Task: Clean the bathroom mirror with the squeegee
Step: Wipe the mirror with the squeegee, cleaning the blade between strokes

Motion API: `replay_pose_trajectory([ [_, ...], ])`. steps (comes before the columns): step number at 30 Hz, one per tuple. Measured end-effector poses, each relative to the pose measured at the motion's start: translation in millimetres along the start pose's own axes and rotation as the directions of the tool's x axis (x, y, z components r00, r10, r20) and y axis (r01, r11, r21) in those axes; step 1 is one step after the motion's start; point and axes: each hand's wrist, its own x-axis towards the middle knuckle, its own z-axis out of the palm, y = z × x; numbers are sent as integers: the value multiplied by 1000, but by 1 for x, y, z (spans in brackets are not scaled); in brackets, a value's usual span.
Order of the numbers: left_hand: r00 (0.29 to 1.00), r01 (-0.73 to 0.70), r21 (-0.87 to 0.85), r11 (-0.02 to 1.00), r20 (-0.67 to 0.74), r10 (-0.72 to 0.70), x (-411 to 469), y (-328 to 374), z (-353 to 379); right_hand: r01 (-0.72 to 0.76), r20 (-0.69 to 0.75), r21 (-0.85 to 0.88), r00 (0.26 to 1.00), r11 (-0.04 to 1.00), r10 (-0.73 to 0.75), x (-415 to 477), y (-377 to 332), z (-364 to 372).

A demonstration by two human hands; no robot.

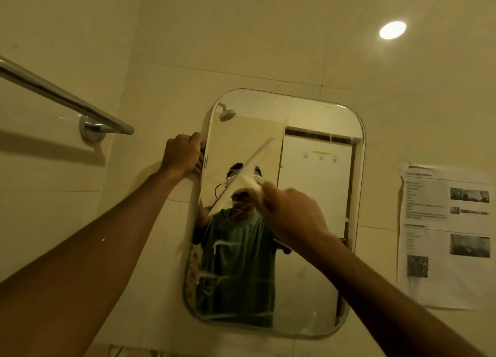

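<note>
A rounded rectangular mirror hangs on the tiled wall ahead. My right hand is closed around the handle of a white squeegee. Its blade runs diagonally from upper right to lower left across the upper middle of the glass and looks blurred. My left hand grips the mirror's left edge near the top, fingers wrapped round the rim. Wet streaks and foam lines show on the lower half of the glass. The mirror reflects a person in a green shirt and a shower head.
A chrome towel bar juts out from the wall at the left, level with my left forearm. A printed paper sheet is stuck on the wall right of the mirror. A round ceiling light glows at upper right.
</note>
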Motion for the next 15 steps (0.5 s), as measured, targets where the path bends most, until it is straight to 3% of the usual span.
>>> replay_pose_trajectory([
  [3,997,40,-64,997,70,-35,-2,2,-5,212,56,-183,977,960,-205,31,-22,7],
  [5,994,65,-109,992,95,-55,-2,2,-6,243,73,-223,970,944,-233,39,-25,15],
  [11,997,32,-105,994,79,-24,-5,1,-2,68,106,-157,993,985,-51,23,12,27],
  [15,999,-3,-51,999,35,5,-5,-4,0,-27,172,-302,982,953,82,-26,65,-7],
])
